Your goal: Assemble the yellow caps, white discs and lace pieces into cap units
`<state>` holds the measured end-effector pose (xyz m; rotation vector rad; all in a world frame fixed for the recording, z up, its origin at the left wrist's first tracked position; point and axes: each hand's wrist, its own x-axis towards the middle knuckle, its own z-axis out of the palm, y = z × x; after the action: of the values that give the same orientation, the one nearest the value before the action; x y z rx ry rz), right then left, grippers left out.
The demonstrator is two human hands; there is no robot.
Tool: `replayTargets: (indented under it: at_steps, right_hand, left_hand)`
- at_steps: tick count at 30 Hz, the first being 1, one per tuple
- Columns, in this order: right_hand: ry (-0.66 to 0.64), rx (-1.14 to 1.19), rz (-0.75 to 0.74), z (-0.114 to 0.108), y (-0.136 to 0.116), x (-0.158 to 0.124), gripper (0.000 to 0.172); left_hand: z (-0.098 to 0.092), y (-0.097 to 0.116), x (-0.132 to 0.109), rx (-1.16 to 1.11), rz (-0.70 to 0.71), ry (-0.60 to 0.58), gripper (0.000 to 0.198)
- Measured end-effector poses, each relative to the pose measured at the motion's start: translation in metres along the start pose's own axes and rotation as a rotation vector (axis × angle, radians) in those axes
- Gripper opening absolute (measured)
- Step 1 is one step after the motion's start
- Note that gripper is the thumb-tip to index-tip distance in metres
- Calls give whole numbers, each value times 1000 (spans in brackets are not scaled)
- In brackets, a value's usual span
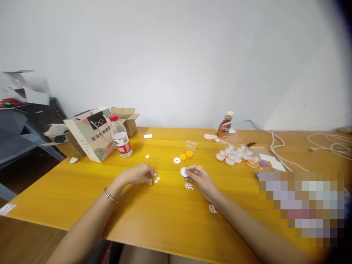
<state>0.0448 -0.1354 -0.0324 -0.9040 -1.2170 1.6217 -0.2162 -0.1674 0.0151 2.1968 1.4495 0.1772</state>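
My right hand [200,179] pinches a round white disc [183,172] by its right edge, just above the table. My left hand [143,173] is low over the table with curled fingers, thumb and fingertips a little apart. Beside those fingertips lie several small white dots [156,181]. Below the held disc is a white openwork cutout [189,186], and a second leaf-like cutout [212,209] rests by my right forearm. Behind the disc sit a white ring [177,160] and two yellow round pieces, one yellow disc [183,157] touching or nearly touching the other.
Clear-topped round cases [233,156] cluster at the right. Two clear rings [191,145] stand farther back. A water bottle [121,137], paper bag [96,135] and cardboard box [128,119] are at left. A brown drink bottle [225,124] and white cables [277,143] lie toward the wall.
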Motion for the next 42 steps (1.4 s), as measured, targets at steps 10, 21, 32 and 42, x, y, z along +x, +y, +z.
replayTargets:
  at_steps: [10, 21, 32, 42]
  right_hand:
    - [-21, -35, -52, 0, 2, 0, 30]
    - [-20, -130, -46, 7, 3, -2, 29]
    - [-150, -120, -26, 12, 0, -9, 31]
    - [-101, -70, -21, 8, -4, -7, 26]
  left_hand:
    - [5, 1, 1, 97, -43, 35, 10]
    - [31, 43, 14, 65, 281, 473, 17]
    - [54, 53, 25, 352, 388, 529, 23]
    - [21, 49, 10, -76, 347, 396, 22]
